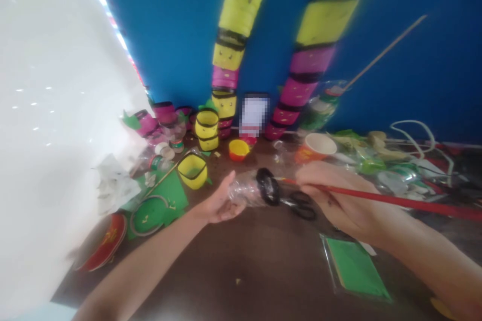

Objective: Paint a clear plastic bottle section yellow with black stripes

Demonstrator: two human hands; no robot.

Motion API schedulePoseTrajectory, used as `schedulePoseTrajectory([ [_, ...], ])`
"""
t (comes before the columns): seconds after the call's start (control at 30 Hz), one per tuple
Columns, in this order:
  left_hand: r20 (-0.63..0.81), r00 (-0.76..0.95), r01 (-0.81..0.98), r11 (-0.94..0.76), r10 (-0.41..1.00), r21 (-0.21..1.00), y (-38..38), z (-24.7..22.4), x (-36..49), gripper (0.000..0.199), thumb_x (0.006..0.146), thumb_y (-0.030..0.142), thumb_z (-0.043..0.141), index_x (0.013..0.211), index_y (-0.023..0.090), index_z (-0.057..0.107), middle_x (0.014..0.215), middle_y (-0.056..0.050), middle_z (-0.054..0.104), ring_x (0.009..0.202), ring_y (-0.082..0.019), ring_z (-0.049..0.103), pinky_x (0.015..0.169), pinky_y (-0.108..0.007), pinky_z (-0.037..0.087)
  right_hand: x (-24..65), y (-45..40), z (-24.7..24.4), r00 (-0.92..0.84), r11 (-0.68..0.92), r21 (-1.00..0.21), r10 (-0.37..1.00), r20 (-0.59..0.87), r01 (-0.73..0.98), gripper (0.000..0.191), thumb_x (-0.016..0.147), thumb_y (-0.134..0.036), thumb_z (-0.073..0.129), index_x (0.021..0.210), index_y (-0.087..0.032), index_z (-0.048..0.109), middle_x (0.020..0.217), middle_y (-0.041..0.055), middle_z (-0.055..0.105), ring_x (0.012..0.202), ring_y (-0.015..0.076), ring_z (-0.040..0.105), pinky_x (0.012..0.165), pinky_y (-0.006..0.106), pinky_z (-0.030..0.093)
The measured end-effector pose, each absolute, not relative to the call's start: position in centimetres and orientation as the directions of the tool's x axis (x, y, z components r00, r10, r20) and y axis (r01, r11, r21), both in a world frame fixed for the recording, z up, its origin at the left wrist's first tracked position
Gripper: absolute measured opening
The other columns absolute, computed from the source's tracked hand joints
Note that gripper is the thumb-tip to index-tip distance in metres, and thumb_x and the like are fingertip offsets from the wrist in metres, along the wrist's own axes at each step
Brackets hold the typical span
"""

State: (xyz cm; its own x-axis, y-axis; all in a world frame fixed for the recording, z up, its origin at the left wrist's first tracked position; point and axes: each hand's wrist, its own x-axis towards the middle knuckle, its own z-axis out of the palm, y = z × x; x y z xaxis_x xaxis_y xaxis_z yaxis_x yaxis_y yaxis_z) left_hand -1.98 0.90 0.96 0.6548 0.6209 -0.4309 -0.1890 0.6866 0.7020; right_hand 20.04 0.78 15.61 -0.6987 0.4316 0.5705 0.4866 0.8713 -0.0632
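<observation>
My left hand [220, 203] is closed around a clear plastic bottle piece [246, 189], which lies on its side in the air with its black-edged rim [268, 187] facing right. In my right hand [331, 185] is a long red paintbrush [380, 198], its tip beside the black rim; blur hides whether it touches. Black scissor handles [303, 205] show on the table just beneath the brush tip. Behind my hands stand a small orange-and-yellow cup [239, 150] and a yellow painted cup [193, 171] with black trim.
Tall stacks of yellow cups [241, 5] and pink cups [299, 91] lean at the blue wall. A paper cup [320, 145] and plastic scraps crowd the right. Green sheets [169, 193] and a red round lid [109, 243] lie left. A green packet [356, 266] lies front right.
</observation>
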Motion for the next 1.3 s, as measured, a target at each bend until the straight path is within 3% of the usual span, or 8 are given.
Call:
schedulePoseTrajectory([
  [0.27,-0.451,0.654,-0.183,0.705,0.608,0.686,0.9,1.8,-2.0,0.092,0.080,0.081,0.013,0.109,0.012,0.066,0.041,0.003,0.047,0.024,-0.005,0.027,0.028,-0.019,0.012,20.6,1.0,14.6,-0.643,0.882,-0.159,0.437,0.628,0.444,0.017,0.100,-0.028,0.036,0.091,-0.023,0.049,0.079,0.0013,0.059,0.073,0.0126,0.058,0.068,0.025,0.048],
  [0.53,-0.443,0.663,-0.199,0.713,0.603,0.673,1.1,1.1,-2.2,0.089,0.079,0.081,0.018,0.109,0.012,0.066,0.043,0.002,0.048,0.027,-0.005,0.030,0.028,-0.018,0.014,20.5,1.4,14.9,-0.669,0.893,-0.075,0.385,0.635,0.444,0.017,0.099,-0.027,0.037,0.091,-0.024,0.052,0.075,0.0010,0.061,0.067,0.0132,0.059,0.061,0.026,0.049],
  [0.7,-0.375,0.591,-0.378,0.656,0.714,0.654,0.9,0.9,-2.1,0.073,0.077,0.076,0.041,0.101,0.013,0.067,0.056,-0.004,0.060,0.035,-0.005,0.037,0.032,-0.017,0.019,22.4,0.7,14.6,-0.361,0.857,-0.083,0.300,0.883,0.508,0.013,0.094,-0.021,0.049,0.086,-0.021,0.060,0.078,0.0045,0.065,0.072,0.0143,0.064,0.066,0.029,0.051],
  [0.77,-0.309,0.537,-0.471,0.583,0.785,0.662,0.6,1.2,-1.9,0.062,0.074,0.067,0.058,0.102,0.013,0.065,0.071,-0.008,0.068,0.042,-0.005,0.045,0.036,-0.016,0.026,23.0,0.0,13.4,-0.113,0.806,-0.154,0.264,0.958,0.571,0.010,0.090,-0.023,0.056,0.082,-0.020,0.062,0.073,0.0051,0.065,0.065,0.0158,0.065,0.058,0.030,0.050],
  [0.87,-0.191,0.442,-0.582,0.442,0.877,0.682,0.0,1.5,-1.6,0.054,0.067,0.049,0.076,0.106,0.016,0.059,0.093,-0.012,0.072,0.061,-0.008,0.059,0.053,-0.017,0.042,22.6,-1.3,10.3,0.214,0.756,-0.444,0.389,0.896,0.482,0.014,0.089,-0.027,0.057,0.079,-0.019,0.062,0.069,0.0042,0.064,0.051,0.0149,0.061,0.050,0.031,0.049],
  [0.93,-0.140,0.402,-0.597,0.375,0.905,0.709,-0.3,1.7,-1.3,0.057,0.064,0.040,0.080,0.110,0.018,0.054,0.099,-0.012,0.072,0.069,-0.011,0.064,0.063,-0.020,0.047,21.8,-2.1,8.0,0.243,0.673,-0.542,0.491,0.837,0.503,0.014,0.090,-0.021,0.054,0.080,-0.019,0.063,0.067,0.0042,0.065,0.054,0.0164,0.064,0.052,0.031,0.051],
  [1.1,-0.105,0.222,-0.537,0.212,0.969,0.817,-0.7,1.6,-0.6,0.060,0.058,0.030,0.084,0.104,0.021,0.046,0.101,-0.007,0.070,0.097,-0.020,0.066,0.076,-0.028,0.050,20.8,-3.2,4.3,0.183,0.673,-0.557,0.544,0.819,0.487,0.010,0.087,-0.016,0.055,0.090,-0.021,0.064,0.076,0.0055,0.070,0.066,0.0194,0.068,0.057,0.033,0.056],
  [1.3,-0.008,-0.110,-0.251,-0.019,0.994,0.968,-1.2,1.4,0.1,0.060,0.058,0.027,0.084,0.098,0.022,0.039,0.092,-0.001,0.065,0.089,-0.018,0.067,0.084,-0.034,0.051,21.2,-4.1,3.2,0.240,0.615,-0.654,0.621,0.746,0.441,0.008,0.087,-0.022,0.059,0.091,-0.022,0.067,0.082,0.0056,0.072,0.072,0.0191,0.070,0.063,0.033,0.059],
])
